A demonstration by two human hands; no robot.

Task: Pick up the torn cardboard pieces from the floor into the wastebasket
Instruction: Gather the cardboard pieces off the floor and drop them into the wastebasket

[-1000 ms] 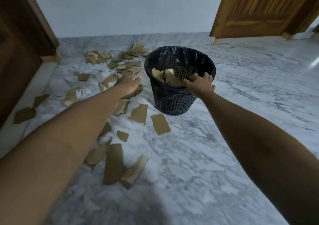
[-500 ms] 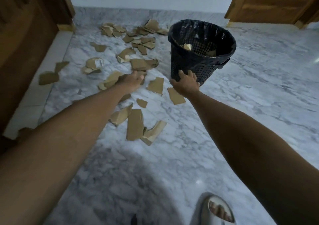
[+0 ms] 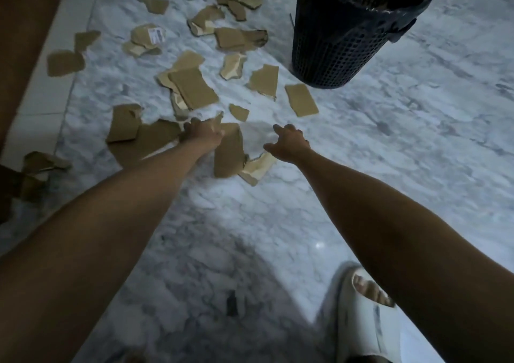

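Cardboard pieces (image 3: pixel 192 90) — many — one wastebasket (image 3: pixel 342 42)

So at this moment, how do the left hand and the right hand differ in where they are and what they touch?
The left hand lies on the cardboard pieces, its fingers at a torn piece that stands up from the floor; the right hand hovers with fingers spread, holding nothing. The left hand is farther from the wastebasket than the right hand. Both reach down towards the long cardboard piece between them.
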